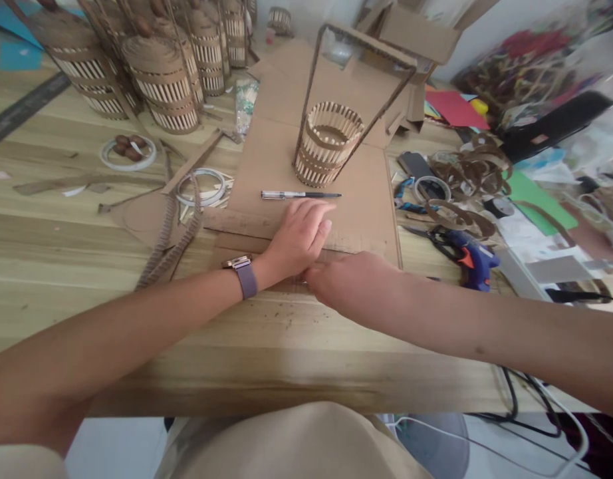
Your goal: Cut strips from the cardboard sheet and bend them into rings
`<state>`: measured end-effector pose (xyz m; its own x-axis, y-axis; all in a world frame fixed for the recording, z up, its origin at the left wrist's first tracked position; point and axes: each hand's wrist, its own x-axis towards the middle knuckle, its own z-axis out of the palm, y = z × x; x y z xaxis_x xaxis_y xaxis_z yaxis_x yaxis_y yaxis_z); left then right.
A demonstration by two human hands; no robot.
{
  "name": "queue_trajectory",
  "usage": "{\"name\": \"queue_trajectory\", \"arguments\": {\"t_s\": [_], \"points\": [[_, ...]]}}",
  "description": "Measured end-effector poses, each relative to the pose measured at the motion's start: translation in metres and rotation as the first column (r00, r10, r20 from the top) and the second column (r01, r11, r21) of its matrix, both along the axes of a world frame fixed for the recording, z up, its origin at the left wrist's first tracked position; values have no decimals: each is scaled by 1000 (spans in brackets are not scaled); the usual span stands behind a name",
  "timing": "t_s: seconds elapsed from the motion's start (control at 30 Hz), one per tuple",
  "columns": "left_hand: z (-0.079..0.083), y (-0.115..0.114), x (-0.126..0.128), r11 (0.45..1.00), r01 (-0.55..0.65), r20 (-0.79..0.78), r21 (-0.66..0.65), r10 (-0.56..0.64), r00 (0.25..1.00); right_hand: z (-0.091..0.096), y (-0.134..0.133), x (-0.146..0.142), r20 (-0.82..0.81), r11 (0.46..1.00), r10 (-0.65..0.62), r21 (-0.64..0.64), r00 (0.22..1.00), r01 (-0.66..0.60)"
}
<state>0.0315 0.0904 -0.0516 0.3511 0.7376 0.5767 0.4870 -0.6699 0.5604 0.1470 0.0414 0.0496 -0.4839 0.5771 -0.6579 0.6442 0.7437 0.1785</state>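
Note:
My left hand (299, 236) lies flat with fingers stretched out on a wooden ruler (237, 223) that rests across a brown cardboard sheet (286, 153). My right hand (349, 283) is closed at the near edge of the cardboard, knuckles up; whatever its fingers hold is hidden. A pen (299, 195) lies on the cardboard just beyond my left fingertips. Behind the pen stands a small slatted cardboard basket (328, 143) with a tall handle.
Several finished slatted baskets (161, 80) stand at the far left. Tape rolls (201, 187) and corrugated strips (169, 243) lie to the left of the sheet. A blue glue gun (473, 259), scissors (433, 236), coiled strips and coloured paper crowd the right. Cables hang off the table's near right edge.

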Motion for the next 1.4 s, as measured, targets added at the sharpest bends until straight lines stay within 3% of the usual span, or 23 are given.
{"name": "queue_trajectory", "arguments": {"t_s": [0.17,0.3,0.43,0.63,0.83,1.0,1.23,1.3,1.4], "points": [[1,-1,-3,1000,-9,-12,-5,9,1000,-1,2,4,2,997,78,3,997,-78],[3,-3,-4,1000,-8,-31,4,8,999,-8,1,27,-48,998,16,56,999,-13],[5,-4,-5,1000,-11,-54,-9,11,998,-1,-2,51,-58,998,-51,35,997,53],[6,-4,-6,1000,-5,-76,-4,5,997,-3,-8,107,18,995,-70,75,997,68],[6,-4,-8,1000,-14,-110,-1,14,994,-15,-17,166,-35,987,-74,139,997,78],[5,-4,-8,1000,-15,-106,22,17,994,-19,-19,194,-86,987,-99,117,991,109],[2,-2,-7,999,-17,-87,35,20,996,-7,-11,207,-82,978,-131,150,988,142],[2,-2,-6,999,-20,-81,36,22,996,0,-8,197,-94,970,-153,174,984,167],[6,-3,-6,999,-22,-80,47,26,996,6,-7,157,-162,973,-152,149,975,176]]}}
